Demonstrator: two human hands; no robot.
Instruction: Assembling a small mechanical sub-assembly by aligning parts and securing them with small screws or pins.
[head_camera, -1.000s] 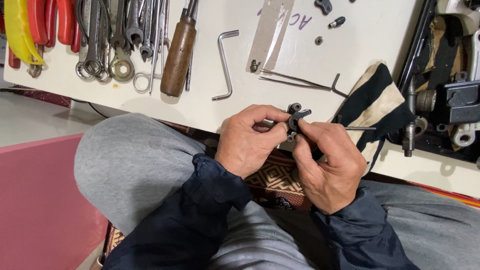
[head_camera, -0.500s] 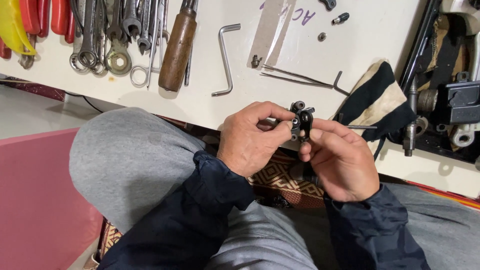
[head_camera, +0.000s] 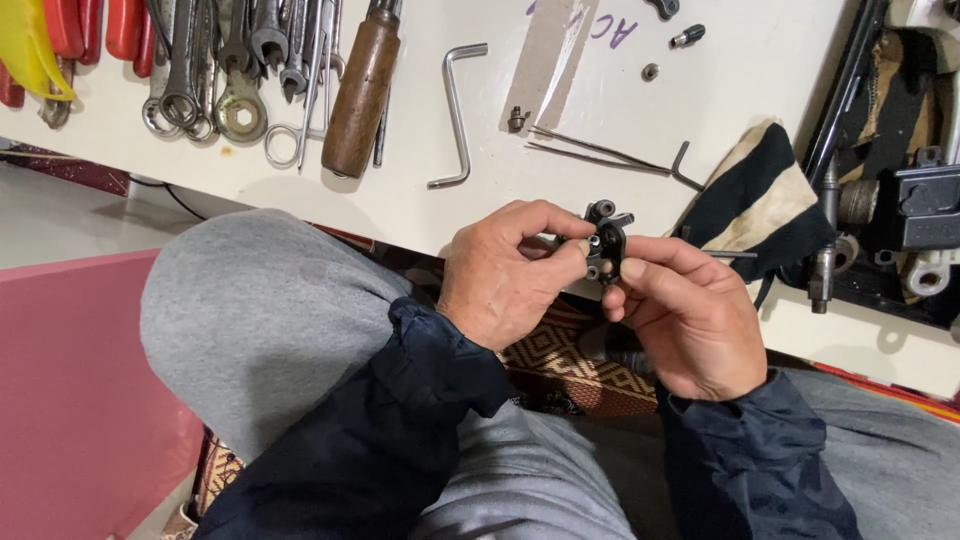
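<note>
Pinching one small black metal part (head_camera: 605, 240): two hands, left (head_camera: 505, 275) and right (head_camera: 690, 320).

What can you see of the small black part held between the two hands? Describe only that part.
The small black part looks like dark metal, compact, with several round holes or bosses along its top and face. It is held upright in the air, just in front of the white board's edge. Fingers of the left hand and of the right hand pinch it from both sides.

Your left hand (head_camera: 500, 280) sits palm-down, thumb and forefinger pinched together at the tips. Your right hand (head_camera: 690, 320) faces it, fingers curled inward, fingertips meeting the left's. Both forearms angle inward.
</note>
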